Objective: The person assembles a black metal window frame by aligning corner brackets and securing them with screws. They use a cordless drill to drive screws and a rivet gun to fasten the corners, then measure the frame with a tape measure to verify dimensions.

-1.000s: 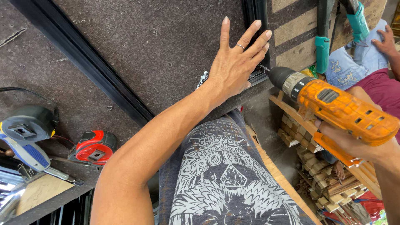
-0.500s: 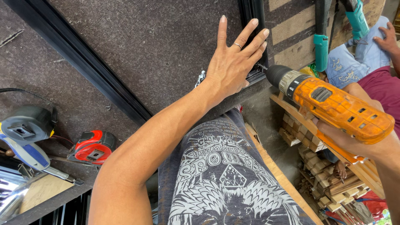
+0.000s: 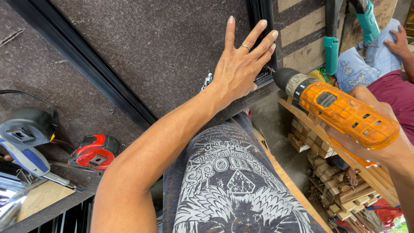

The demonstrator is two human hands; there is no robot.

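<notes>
My left hand (image 3: 241,64) lies flat with fingers spread on the grey felt-covered bench top (image 3: 164,43), its fingertips touching a black metal frame bar (image 3: 261,17) near the bench corner. My right hand (image 3: 366,149) grips an orange cordless drill (image 3: 340,110) by its handle. The drill's black chuck points at the end of the black frame bar, just right of my left hand's heel. A ring sits on one left finger.
A long black bar (image 3: 86,64) crosses the bench diagonally. A red tape measure (image 3: 95,151) and a blue-grey tool (image 3: 21,138) lie at the left. Teal clamps (image 3: 331,51) hang at upper right. Another person's hand (image 3: 399,41) rests on jeans. Stacked wood strips (image 3: 340,190) lie below.
The drill has moved left and slightly down, its chuck closer to the frame bar's end. My left hand stays pressed flat on the bench.
</notes>
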